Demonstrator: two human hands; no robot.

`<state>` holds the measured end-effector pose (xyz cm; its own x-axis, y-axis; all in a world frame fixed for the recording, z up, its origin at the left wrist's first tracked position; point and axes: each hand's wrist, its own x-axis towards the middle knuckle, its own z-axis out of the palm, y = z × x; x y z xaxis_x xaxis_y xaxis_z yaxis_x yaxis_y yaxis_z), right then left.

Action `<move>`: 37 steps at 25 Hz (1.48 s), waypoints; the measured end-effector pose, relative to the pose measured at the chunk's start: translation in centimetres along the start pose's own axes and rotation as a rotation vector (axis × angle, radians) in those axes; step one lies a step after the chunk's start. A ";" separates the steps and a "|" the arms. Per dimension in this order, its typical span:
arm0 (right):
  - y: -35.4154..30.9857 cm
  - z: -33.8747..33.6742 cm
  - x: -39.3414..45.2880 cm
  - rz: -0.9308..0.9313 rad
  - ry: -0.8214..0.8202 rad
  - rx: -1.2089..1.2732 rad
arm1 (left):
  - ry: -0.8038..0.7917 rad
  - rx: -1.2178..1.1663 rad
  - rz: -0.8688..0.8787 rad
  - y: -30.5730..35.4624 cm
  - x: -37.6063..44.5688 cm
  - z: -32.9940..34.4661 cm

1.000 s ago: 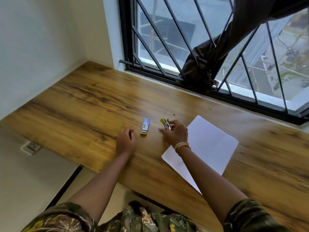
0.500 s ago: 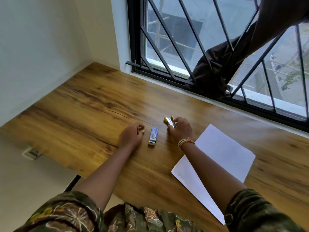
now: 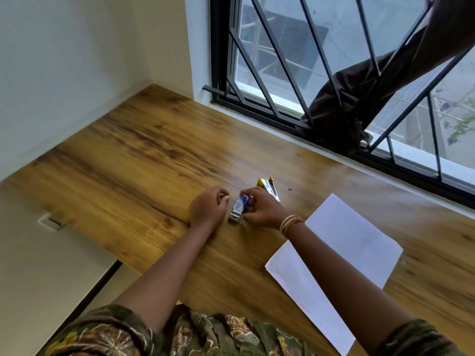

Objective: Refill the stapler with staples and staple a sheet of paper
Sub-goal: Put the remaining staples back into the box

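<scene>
Head view: a person in a patterned camouflage top leans over a wooden counter (image 3: 144,155) set against a barred window (image 3: 334,60). The right hand (image 3: 262,209), with thin bangles (image 3: 290,223) at the wrist, lies on the counter with its thumb and fingers (image 3: 248,194) closing around a small blue-and-white staple box (image 3: 239,206); the fingers touch the box's right side and far end, though whether they grip it firmly cannot be told. The box lies flat on the counter, well in from the near edge and roughly midway between the left end and the right. The left hand (image 3: 208,206) rests just left of the box with its fingers loosely curled in, pinching nothing, and a narrow gap shows between it and the box. The stapler (image 3: 268,187), yellow and metal, lies on the counter just beyond the right hand, toward the window edge, partly hidden by the knuckles; whether it is open cannot be made out. A tiny dark speck (image 3: 290,188) sits on the wood just right of the stapler. A white sheet (image 3: 344,253) lies flat to the right of the right forearm, turned at an angle, one corner overhanging the counter's near edge. A dark cloth (image 3: 341,104) hangs bunched through the window bars above the far edge.
</scene>
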<state>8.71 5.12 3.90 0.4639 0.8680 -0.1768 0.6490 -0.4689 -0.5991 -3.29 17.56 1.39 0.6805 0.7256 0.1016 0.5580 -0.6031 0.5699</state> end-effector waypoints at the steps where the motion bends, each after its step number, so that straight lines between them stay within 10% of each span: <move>1: 0.1 -0.1 0.0 0.003 -0.040 -0.011 | -0.033 -0.022 -0.039 0.4 0.1 -0.1; 8: 0.3 0.4 -0.6 0.013 0.062 -0.001 | -0.298 -0.478 -0.488 2.8 1.4 -0.7; 19: 0.3 -0.7 -0.7 0.057 0.104 0.217 | -0.518 -0.449 -0.476 2.8 3.1 -0.7; 26: 0.3 1.6 -2.0 0.030 0.435 0.304 | -0.435 -1.035 -0.792 2.8 2.6 0.8; 37: 0.7 3.8 -2.9 0.018 0.533 0.357 | -0.384 -1.134 -0.808 2.8 2.2 1.1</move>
<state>5.49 2.96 1.02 0.7688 0.6170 0.1679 0.4399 -0.3199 -0.8391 0.30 17.12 2.31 0.5518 0.4924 -0.6731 0.2990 0.6367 0.7108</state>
